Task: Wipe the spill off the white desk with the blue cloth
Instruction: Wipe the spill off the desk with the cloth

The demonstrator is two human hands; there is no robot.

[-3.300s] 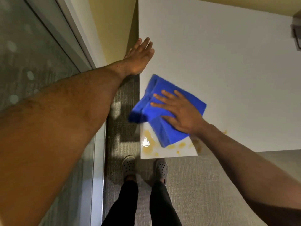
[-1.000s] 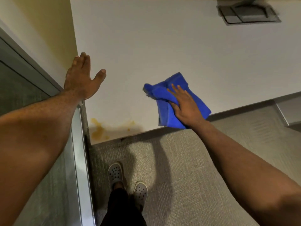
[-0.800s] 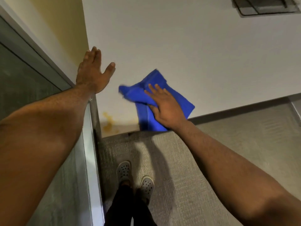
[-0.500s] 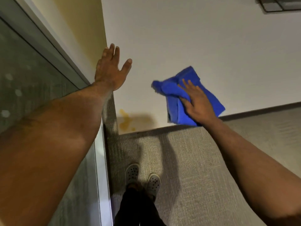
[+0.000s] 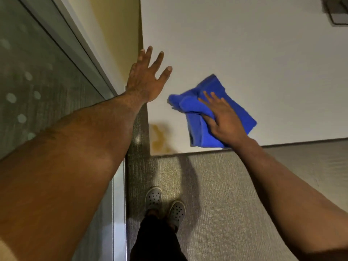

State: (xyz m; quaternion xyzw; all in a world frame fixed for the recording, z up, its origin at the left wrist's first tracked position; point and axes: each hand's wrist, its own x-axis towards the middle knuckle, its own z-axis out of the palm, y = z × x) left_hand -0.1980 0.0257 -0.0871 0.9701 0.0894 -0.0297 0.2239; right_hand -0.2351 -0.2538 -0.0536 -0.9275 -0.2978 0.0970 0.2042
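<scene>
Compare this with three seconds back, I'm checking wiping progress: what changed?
The right hand slid the blue cloth rightward off the spill; the small droplets are gone, the corner stain remains. The left hand stays flat on the white desk.

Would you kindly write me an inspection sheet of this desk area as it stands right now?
Surface: white desk, mostly bare; yellow-brown spill at its near left corner, unwiped.
Job's things: blue cloth, bunched, flat on the desk near the front edge, right of the spill and apart from it.
Clutter: grey fitting at the far right edge, cut off by the frame.
Hands: right hand pressed palm-down on the cloth; left hand open, fingers spread, at the desk's left edge, holding nothing.
Cables: nothing seen.
Surroundings: grey carpet, yellow wall, glass partition, grey clogs.
</scene>
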